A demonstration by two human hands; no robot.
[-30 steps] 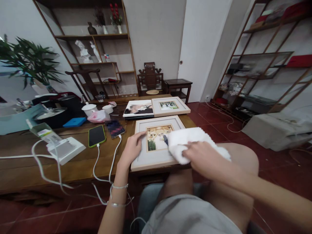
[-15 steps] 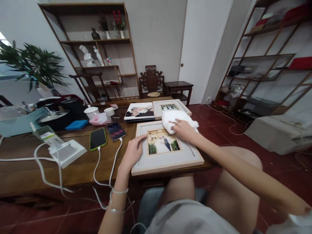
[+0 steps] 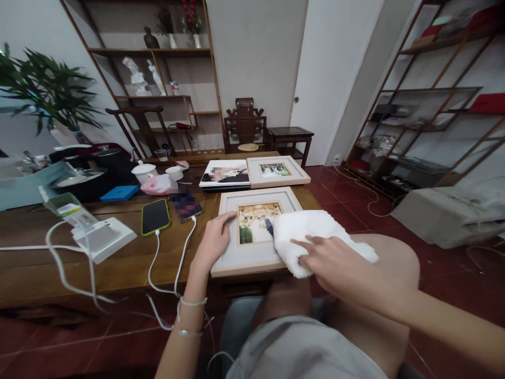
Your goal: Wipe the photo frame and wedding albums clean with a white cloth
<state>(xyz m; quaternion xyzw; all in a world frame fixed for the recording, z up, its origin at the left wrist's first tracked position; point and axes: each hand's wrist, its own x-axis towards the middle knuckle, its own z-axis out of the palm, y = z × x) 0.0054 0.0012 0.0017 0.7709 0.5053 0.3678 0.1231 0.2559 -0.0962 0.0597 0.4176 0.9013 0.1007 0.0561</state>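
A light wooden picture frame (image 3: 252, 255) with a wedding photo lies flat at the near edge of the wooden table (image 3: 79, 268). My left hand (image 3: 215, 239) rests on its left border, fingers lying flat on it. My right hand (image 3: 329, 258) presses a fluffy white cloth (image 3: 303, 226) onto the frame's right half, fingers stretched over the cloth. The cloth hides the frame's right side.
Behind lie a second framed photo (image 3: 278, 171) and a photo album (image 3: 224, 175). Two phones (image 3: 155, 216) on charging cables, a white charger box (image 3: 102, 237), cups, pots and a blue box sit to the left. Shelves and chairs stand behind and right.
My right hand has pulled the cloth from the frame's far right corner back toward me over its right half. My left hand has stayed on the left border.
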